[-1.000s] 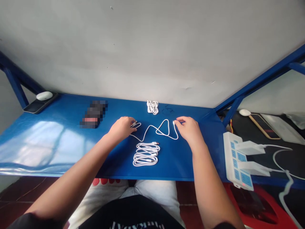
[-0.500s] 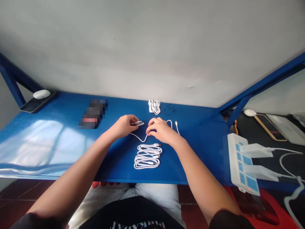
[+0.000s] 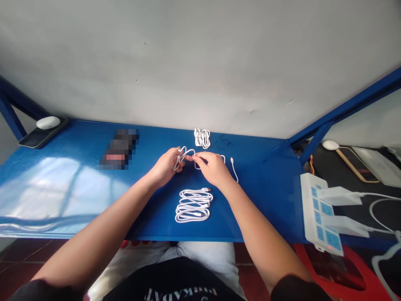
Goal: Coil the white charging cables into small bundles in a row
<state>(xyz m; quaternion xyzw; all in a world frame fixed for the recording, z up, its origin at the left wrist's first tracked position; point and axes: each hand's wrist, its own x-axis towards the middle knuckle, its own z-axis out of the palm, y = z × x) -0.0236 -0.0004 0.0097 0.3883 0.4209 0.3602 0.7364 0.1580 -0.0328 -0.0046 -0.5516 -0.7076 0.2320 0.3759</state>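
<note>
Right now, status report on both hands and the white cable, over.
Left hand holding looped white cable. Right hand pinching the same cable. Loose connector end on blue table, rightward. Nothing else between hands; coiled cables nearer the body.

Moderate, diffuse light covers the scene. Window-shaped glare whitens the left of the glossy blue tabletop (image 3: 272,205). The grey-white wall (image 3: 200,62) darkens toward the upper corners. Wide-angle distortion stretches the edges. Pixelation obscures one dark rectangular object (image 3: 118,147).

Dark, seemingly flat object (image 3: 118,149) blurred by pixelation, white cable (image 3: 178,161) partly hidden behind right fingers (image 3: 201,157)
</note>
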